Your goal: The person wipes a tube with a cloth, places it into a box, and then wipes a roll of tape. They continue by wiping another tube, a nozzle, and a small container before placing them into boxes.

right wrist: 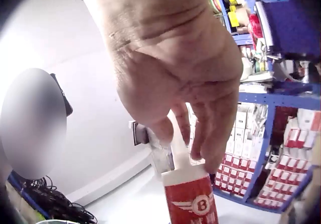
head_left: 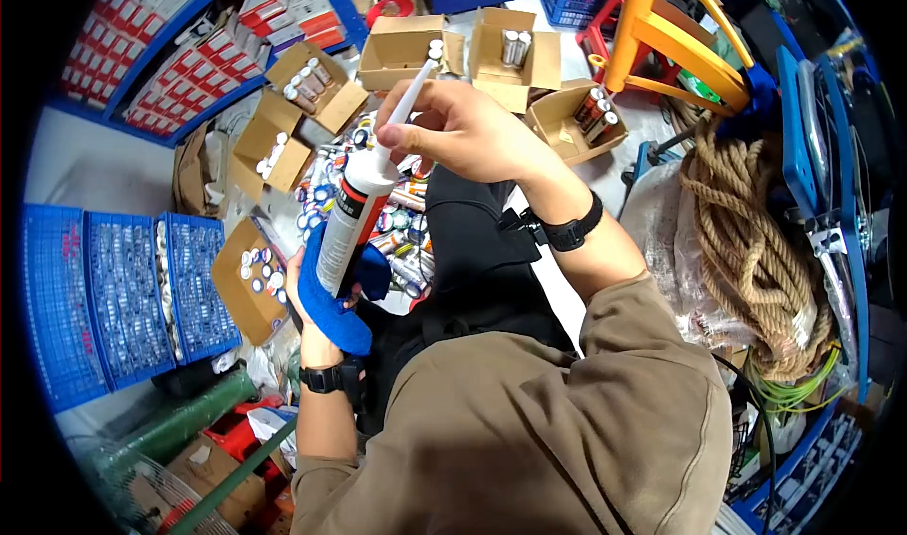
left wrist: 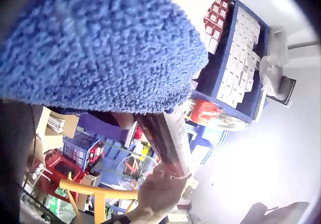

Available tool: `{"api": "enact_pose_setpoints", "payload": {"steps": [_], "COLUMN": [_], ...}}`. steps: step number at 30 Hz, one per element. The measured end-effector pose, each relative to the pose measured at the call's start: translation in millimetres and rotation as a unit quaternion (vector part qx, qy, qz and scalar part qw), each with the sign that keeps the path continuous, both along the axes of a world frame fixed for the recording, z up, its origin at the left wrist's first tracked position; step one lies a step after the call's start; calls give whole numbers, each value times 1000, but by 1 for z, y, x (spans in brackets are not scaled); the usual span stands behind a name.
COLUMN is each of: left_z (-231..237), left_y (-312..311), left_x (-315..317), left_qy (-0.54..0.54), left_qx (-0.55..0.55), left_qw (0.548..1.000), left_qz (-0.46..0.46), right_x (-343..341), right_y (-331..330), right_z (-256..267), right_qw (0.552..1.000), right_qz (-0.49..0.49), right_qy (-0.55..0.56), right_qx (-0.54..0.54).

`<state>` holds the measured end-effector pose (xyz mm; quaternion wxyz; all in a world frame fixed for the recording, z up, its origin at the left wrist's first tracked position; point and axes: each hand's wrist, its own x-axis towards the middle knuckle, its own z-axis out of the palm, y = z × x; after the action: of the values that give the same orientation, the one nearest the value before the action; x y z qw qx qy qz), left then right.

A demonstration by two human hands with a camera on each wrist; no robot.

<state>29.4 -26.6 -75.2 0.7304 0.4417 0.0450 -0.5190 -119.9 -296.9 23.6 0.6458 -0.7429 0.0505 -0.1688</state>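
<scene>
Gripping the cartridge (head_left: 355, 218) through a blue cloth (head_left: 337, 323) with our left hand (head_left: 303, 310), we pinch its nozzle (head_left: 412, 94) in our right hand (head_left: 465, 130). The cartridge tilts left of the head view's centre.

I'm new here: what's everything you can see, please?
tube: one, white with red and black, centre
cloth: one, blue, round the tube's lower end
loose tubes: many, mixed colours, heaped ahead
cartons: six, brown, around the heap
crates: four, blue, three left, one top
rack: one, blue, upper left
boxes: many, red and white, on the rack
frame: one, yellow, upper right
rope: one coil, brown, right
other clutter: uncountable, mixed colours, edges
shirt: one, brown, bottom
trousers: one pair, black, centre
wristbands: two, black, both wrists
right grip: one, bare, at the nozzle
left grip: one, bare, holding the cloth
</scene>
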Motion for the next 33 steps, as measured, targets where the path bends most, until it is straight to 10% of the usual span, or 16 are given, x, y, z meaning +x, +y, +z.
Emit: {"api": "enact_pose_setpoints", "payload": {"steps": [7, 17, 19, 22, 33], "left_z": [7, 2, 2, -3, -7], "left_y": [-48, -62, -63, -55, -64], "left_x": [-6, -18, -20, -12, -4], "left_qy": [-101, -72, -79, -73, -75], "left_qx": [119, 125, 140, 146, 164], "left_qw": [987, 989, 987, 986, 982], "left_qz": [48, -27, 3, 25, 50], "right_x": [-57, -142, -149, -172, -207], "right_y": [-53, -132, -166, -194, -244], "right_z": [47, 91, 59, 1, -176], "right_qw": [980, 887, 768, 861, 803], "right_qz": [-161, -313, -323, -322, -478], "right_qy": [-104, 41, 40, 148, 236], "right_qx": [-59, -336, -551, -364, -266]}}
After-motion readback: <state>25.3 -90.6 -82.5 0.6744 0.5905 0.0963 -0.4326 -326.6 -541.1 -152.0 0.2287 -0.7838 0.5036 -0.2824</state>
